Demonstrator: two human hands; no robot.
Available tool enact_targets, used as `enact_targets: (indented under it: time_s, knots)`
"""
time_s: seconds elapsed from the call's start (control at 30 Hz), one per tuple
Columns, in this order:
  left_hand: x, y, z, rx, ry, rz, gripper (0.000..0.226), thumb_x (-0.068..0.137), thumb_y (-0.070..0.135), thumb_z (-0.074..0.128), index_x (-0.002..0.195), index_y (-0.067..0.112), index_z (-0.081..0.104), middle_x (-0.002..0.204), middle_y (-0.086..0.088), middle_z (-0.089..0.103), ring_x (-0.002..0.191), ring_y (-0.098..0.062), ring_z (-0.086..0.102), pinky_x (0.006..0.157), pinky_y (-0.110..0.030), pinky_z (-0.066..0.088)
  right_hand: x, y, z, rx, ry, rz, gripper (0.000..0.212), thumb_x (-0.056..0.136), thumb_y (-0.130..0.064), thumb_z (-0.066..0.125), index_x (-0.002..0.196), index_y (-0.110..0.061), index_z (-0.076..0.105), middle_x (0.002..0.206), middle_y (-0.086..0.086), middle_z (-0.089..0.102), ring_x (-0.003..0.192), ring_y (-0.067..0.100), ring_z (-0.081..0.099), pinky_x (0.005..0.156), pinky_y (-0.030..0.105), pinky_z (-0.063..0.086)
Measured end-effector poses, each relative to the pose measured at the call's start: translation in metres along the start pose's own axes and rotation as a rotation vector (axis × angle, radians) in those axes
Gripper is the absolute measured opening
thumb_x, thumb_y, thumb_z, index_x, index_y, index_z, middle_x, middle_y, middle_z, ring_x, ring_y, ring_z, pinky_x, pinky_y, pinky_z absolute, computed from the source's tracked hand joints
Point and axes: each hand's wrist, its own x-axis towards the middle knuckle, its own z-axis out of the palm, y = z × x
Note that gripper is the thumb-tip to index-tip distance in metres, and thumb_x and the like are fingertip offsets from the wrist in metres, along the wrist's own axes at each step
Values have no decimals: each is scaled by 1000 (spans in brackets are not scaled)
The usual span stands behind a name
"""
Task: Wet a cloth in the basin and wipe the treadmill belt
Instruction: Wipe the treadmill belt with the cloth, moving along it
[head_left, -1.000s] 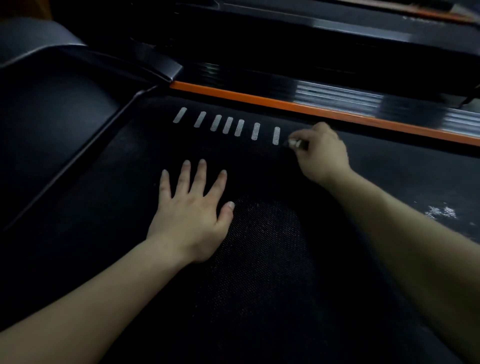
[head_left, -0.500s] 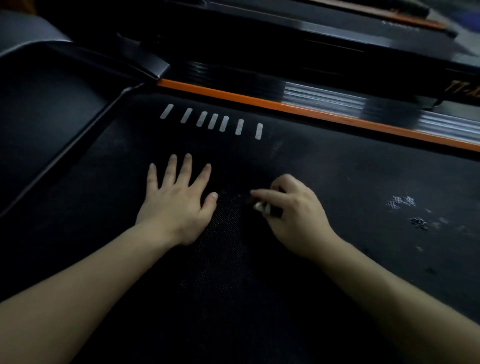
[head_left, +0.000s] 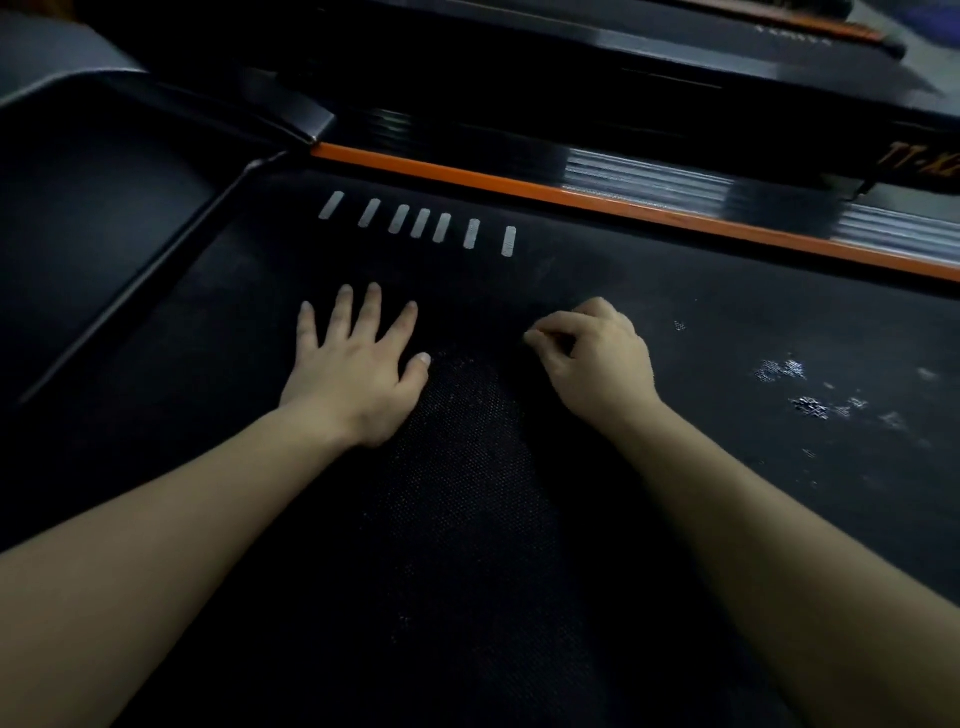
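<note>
The left hand (head_left: 353, 374) lies flat, fingers spread, on the black textured treadmill belt (head_left: 467, 545); the right hand (head_left: 597, 358) rests beside it, fingers curled, thumb meeting forefinger.

What the dim view keeps back

The curled fingers (head_left: 545, 340) of the right hand (head_left: 597, 358) cover their own tips, so it cannot be told if they pinch anything. Beyond the fingers the side rail (head_left: 649, 179) is smeared by blur, and the orange lettering (head_left: 919, 158) is cut by the right edge.
</note>
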Motion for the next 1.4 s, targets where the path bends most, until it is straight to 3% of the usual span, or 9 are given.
enact_targets:
  time_s: [0.2,0.3,0.37,0.53,0.73,0.97,1.1,1.3,1.4]
  knots:
    - [0,0,0,4,2,-1,68,99,59,10,161,32,-2,169,-8,-11,154,-28,-17,121,-56,-13,-54,-10,-3,39,-70,-335,17,88,-37,66,103,-31,72,97,-2,56,86,20,57,73,34,52]
    - [1,0,0,3,6,5,68,99,59,11,161,32,-1,169,-8,-11,154,-28,-17,121,-56,-13,-22,9,-4,24,30,-174,17,89,-35,66,104,-30,74,97,-1,57,88,24,59,75,42,54]
    - [1,-1,2,3,11,3,68,99,59,11,161,32,-1,169,-8,-10,154,-28,-17,121,-57,-13,-13,10,-4,18,7,-96,21,91,-37,63,108,-32,73,99,-2,56,92,24,59,78,45,54]
    - [1,-1,2,7,9,-2,69,98,59,9,161,32,-1,169,-8,-10,154,-28,-17,121,-56,-13,-89,-7,-13,75,-126,-408,35,94,-42,50,121,-32,69,98,2,54,82,21,54,69,39,49]
    - [1,-2,3,19,20,0,69,98,60,9,161,33,-1,169,-8,-9,154,-29,-15,121,-57,-11,-73,4,-13,28,5,-267,37,95,-43,49,123,-29,68,95,3,53,81,20,53,68,43,52]
    - [-3,1,0,33,8,-4,69,99,59,10,161,29,2,169,-10,-5,155,-30,-12,122,-57,-9,-138,-7,-38,58,-218,-514,38,92,-44,54,125,-29,66,97,8,57,78,23,55,63,41,52]
    - [-24,14,-2,-32,-39,1,71,100,60,17,162,27,4,169,-10,-7,154,-28,-15,122,-54,-11,-114,3,-32,75,-44,-293,38,90,-43,55,121,-27,71,95,3,56,79,20,55,65,41,54]
    - [-60,33,6,-33,-6,68,68,102,55,19,162,25,6,170,-8,-7,155,-24,-14,123,-51,-11,-181,-7,-48,189,-278,-664,31,92,-40,59,119,-31,70,98,7,58,79,19,55,65,34,48]
    - [-60,34,5,-30,-13,63,69,101,55,20,162,24,6,170,-9,-6,155,-25,-14,123,-51,-11,-155,9,-48,148,-204,-609,30,90,-37,63,118,-29,71,97,9,58,79,20,55,65,40,51]
